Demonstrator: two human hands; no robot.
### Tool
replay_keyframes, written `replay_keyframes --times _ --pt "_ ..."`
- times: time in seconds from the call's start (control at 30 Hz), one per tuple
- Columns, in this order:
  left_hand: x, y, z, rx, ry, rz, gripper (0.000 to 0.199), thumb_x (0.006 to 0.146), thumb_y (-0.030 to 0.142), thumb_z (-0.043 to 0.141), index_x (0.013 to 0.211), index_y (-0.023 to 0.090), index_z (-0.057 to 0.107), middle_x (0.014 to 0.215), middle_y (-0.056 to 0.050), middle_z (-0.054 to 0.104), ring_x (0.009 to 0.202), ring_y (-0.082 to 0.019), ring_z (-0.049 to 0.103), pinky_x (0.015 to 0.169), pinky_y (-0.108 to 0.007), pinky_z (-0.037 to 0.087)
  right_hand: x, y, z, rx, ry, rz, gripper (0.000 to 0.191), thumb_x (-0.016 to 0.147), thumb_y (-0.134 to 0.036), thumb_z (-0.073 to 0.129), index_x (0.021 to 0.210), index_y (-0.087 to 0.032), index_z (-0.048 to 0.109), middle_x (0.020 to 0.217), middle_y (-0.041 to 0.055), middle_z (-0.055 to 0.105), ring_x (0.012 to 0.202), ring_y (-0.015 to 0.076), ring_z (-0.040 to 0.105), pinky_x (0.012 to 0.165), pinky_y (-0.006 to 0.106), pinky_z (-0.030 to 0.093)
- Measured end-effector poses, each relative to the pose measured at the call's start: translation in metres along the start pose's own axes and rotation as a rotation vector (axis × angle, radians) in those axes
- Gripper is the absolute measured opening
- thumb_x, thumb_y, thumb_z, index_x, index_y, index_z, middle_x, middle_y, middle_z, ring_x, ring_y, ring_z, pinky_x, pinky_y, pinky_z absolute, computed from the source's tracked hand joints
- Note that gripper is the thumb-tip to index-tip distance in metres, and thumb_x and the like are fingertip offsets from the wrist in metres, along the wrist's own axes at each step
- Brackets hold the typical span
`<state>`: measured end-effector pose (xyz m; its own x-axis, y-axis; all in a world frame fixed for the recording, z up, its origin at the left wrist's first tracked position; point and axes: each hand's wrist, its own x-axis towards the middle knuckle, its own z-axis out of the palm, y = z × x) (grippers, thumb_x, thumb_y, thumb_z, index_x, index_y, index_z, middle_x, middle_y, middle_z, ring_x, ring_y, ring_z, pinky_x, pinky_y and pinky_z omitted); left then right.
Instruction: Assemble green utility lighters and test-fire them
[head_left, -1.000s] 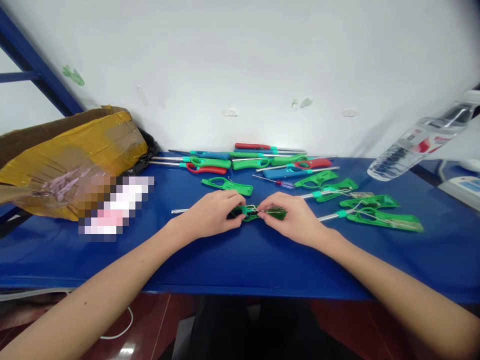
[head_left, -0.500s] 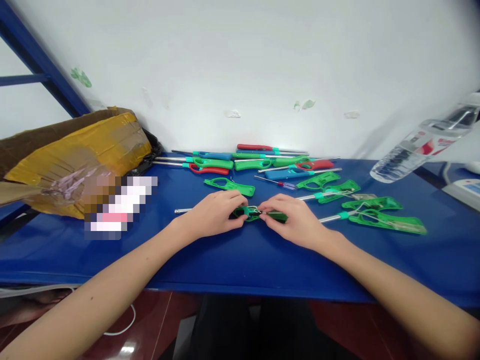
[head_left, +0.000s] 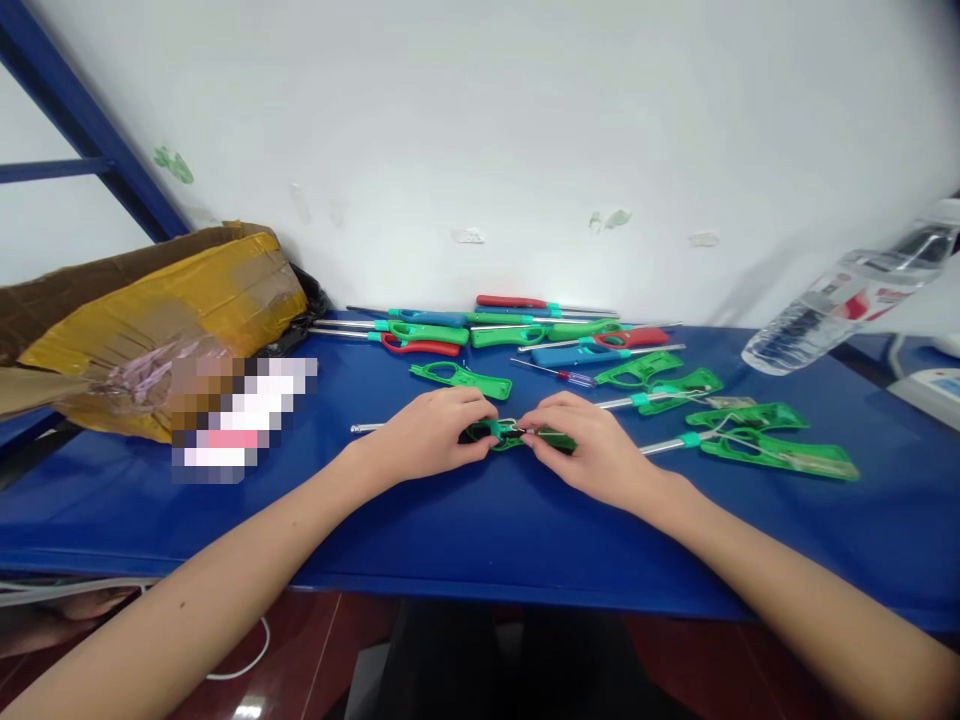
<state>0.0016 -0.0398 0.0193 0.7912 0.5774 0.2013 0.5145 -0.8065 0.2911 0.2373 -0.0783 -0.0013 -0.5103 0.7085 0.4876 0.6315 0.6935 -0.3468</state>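
Observation:
Low over the blue table, a green gas lighter [head_left: 512, 433] with its insides exposed lies between my two hands. My left hand [head_left: 435, 432] is closed around its trigger end, and the metal tube [head_left: 365, 428] sticks out to the left beyond it. With fingertips pinched, my right hand [head_left: 585, 432] grips the handle end, at a small dark part and thin wire inside; the fingers partly hide these. Behind my hands rests a loose green half-shell [head_left: 461, 380]. A screwdriver [head_left: 574, 379] with a clear purplish handle lies just beyond my right hand.
Partly dismantled green lighters [head_left: 780, 458] lie to the right. Several red, blue and green lighters [head_left: 427, 345] line the wall. A taped cardboard box [head_left: 165, 310] stands left, and a water bottle [head_left: 832, 300] is at the right. The blue table's [head_left: 480, 540] front edge is close to me.
The camera view has shifted slightly, moving everything a little lower. Both hands stay at the green lighter, and the right fingertips have shifted only slightly.

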Motion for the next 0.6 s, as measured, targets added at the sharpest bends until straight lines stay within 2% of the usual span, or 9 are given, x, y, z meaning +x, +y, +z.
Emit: replay_keyframes --times 0.43,0.6 --pt "-0.0011 -0.0019 0.0004 0.002 0.014 0.013 0.021 0.094 0.031 0.056 0.107 0.018 0.064 0.101 -0.008 0.066 0.093 -0.021 0.063 0.079 -0.030 0.049 -0.0010 -0.0001 0.0008 0.070 0.007 0.033 0.015 0.091 -0.018 0.057 0.100 -0.021 0.068 0.090 0.0068 0.073 0.089 0.0229 0.064 0.074 0.037 0.057" --pt "-0.0010 -0.0025 0.0024 0.003 -0.006 0.010 0.027 0.095 0.035 0.055 0.112 0.016 0.063 0.108 -0.010 0.064 0.099 -0.023 0.062 0.086 -0.033 0.050 -0.0007 0.0002 0.0006 0.052 0.006 0.018 0.015 0.091 -0.018 0.056 0.101 -0.020 0.068 0.090 0.0079 0.073 0.090 0.0235 0.064 0.074 0.037 0.057"
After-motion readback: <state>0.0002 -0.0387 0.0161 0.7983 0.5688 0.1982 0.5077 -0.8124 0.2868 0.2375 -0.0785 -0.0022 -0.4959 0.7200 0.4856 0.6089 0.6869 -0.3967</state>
